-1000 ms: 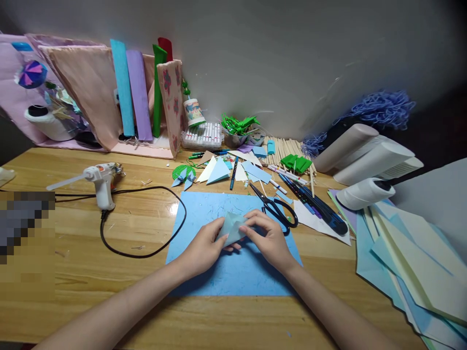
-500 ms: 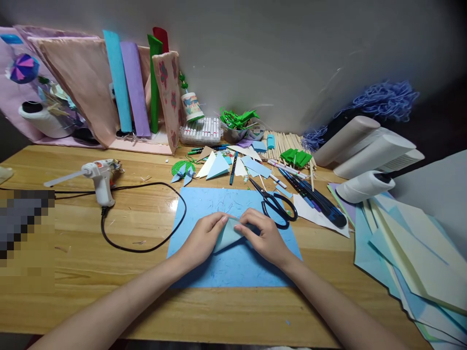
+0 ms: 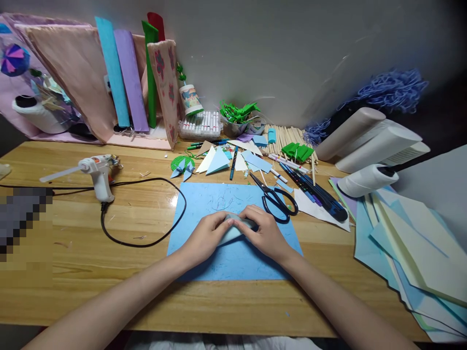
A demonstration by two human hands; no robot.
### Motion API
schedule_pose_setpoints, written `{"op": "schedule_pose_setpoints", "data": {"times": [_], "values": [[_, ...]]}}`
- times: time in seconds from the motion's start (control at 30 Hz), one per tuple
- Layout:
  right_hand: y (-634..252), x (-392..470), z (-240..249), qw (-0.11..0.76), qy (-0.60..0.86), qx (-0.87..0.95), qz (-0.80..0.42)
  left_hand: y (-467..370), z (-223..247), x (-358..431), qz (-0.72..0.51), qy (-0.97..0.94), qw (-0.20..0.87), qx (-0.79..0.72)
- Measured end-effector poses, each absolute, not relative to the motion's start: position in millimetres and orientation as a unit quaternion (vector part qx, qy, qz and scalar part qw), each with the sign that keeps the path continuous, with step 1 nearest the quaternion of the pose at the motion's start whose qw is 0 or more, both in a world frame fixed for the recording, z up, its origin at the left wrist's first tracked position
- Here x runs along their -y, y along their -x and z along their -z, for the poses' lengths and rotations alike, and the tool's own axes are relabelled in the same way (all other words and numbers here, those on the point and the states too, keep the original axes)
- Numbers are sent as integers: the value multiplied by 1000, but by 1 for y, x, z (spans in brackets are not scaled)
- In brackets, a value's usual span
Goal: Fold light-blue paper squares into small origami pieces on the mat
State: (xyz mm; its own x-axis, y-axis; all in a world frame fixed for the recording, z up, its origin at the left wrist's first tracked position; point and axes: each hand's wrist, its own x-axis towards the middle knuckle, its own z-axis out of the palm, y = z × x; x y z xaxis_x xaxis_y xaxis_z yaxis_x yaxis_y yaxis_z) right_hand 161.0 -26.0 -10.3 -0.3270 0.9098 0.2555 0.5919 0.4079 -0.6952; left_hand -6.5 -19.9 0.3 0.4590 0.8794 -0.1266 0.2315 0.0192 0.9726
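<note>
Between my two hands is a piece of light blue paper point(image 3: 230, 235), bent or folded and partly covered by my fingers. My left hand point(image 3: 208, 234) grips its left side with the thumb on top. My right hand point(image 3: 263, 231) pinches it from the right, and the two thumb tips nearly meet in the middle. Both hands are over a blue sheet point(image 3: 204, 197) lying on the wooden table. Black-handled scissors point(image 3: 279, 201) lie with slightly parted blades just beyond my right hand.
A white glue gun point(image 3: 100, 175) with a looping black cord lies at left. Paper scraps point(image 3: 219, 160), pens and a green leaf-like piece point(image 3: 182, 164) are scattered behind the sheet. At right are stacked coloured papers point(image 3: 419, 243) and a white thread spool point(image 3: 367, 181). Markers point(image 3: 200, 125) stand along the back.
The paper has been bent down, so less of its face shows between my hands. My thumbs have come closer together. The view has shifted slightly.
</note>
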Motion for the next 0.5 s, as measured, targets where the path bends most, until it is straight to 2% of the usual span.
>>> {"op": "schedule_pose_setpoints", "data": {"times": [0.5], "values": [[-159, 28, 6, 282, 466, 819, -181, 6, 4, 25, -267, -683, 512, -448]]}}
